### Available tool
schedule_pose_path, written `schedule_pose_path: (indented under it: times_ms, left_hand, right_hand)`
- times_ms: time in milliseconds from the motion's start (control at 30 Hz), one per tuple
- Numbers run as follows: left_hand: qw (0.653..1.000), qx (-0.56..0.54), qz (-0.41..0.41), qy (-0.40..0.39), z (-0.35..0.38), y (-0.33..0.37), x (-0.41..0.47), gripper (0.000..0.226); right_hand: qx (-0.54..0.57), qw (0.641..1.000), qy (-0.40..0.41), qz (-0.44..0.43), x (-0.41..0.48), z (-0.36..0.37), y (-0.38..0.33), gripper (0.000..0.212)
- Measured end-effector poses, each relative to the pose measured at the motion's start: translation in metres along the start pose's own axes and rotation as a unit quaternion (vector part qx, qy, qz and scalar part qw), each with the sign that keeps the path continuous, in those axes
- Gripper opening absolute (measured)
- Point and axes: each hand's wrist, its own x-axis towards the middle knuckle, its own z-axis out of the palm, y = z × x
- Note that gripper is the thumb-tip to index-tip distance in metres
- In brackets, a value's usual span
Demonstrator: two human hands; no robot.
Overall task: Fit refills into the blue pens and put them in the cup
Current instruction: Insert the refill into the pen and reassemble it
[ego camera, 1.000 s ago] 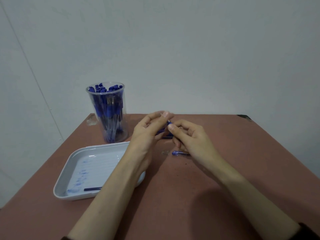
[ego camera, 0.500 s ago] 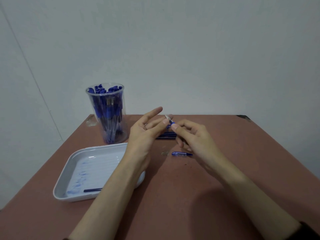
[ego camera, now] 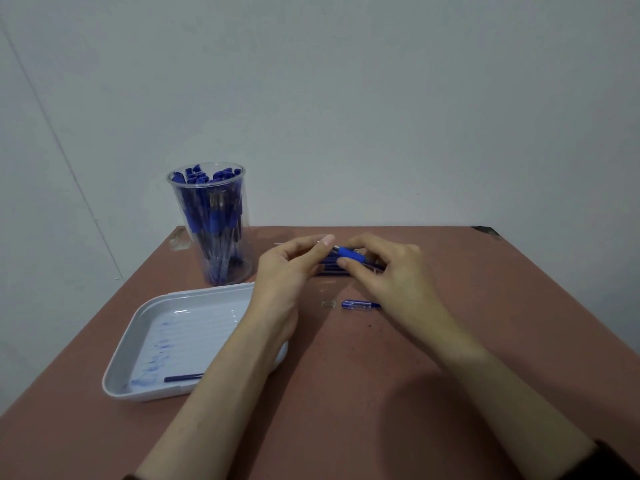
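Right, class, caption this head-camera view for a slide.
Left hand and right hand hold a blue pen over the table, near a pen-filled cup and white tray.

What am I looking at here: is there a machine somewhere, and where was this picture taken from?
No machine here: these are a person's two bare hands, seen from a camera worn on the head, looking forward and down. The left hand and right hand both pinch one blue pen between them, above the reddish-brown table. A pile of pens lies just behind the hands. At far left stands a clear cup full of blue pens. Nearer is a white tray, ink-stained, with one thin dark refill in it. A short blue pen part lies on the table by the right hand.
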Motion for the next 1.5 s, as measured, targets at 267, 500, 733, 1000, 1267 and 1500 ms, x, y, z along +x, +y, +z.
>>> schedule_pose_path:
  times_ms: [267, 500, 733, 1000, 1267, 1500]
  left_hand:
    - [0.999, 0.029, 0.020, 0.037, 0.004, -0.001, -0.003, 0.015]
    - [0.992, 0.043, 0.040, 0.107, -0.004, 0.004, 0.005, 0.024]
    - [0.936, 0.332, 0.113, 0.013, -0.009, -0.004, 0.006, 0.015]
    - [0.809, 0.562, 0.088, -0.149, -0.007, -0.004, -0.001, 0.034]
    - [0.817, 0.546, 0.071, -0.173, -0.010, -0.003, 0.000, 0.033]
    - [0.968, 0.231, 0.078, -0.065, -0.006, 0.006, 0.001, 0.019]
  right_hand:
    - [-0.088, 0.995, 0.026, -0.028, 0.002, -0.003, -0.006, 0.006]
    - [-0.108, 0.993, 0.045, -0.010, 0.003, -0.007, -0.005, 0.004]
    - [-0.029, 0.990, 0.083, 0.115, 0.007, -0.008, 0.009, 0.007]
    - [-0.012, 0.989, 0.076, 0.127, 0.006, -0.007, 0.010, 0.009]
    - [-0.016, 0.988, 0.069, 0.136, 0.006, -0.007, 0.010, 0.011]
    - [0.179, 0.973, -0.020, 0.146, 0.007, -0.010, -0.003, 0.001]
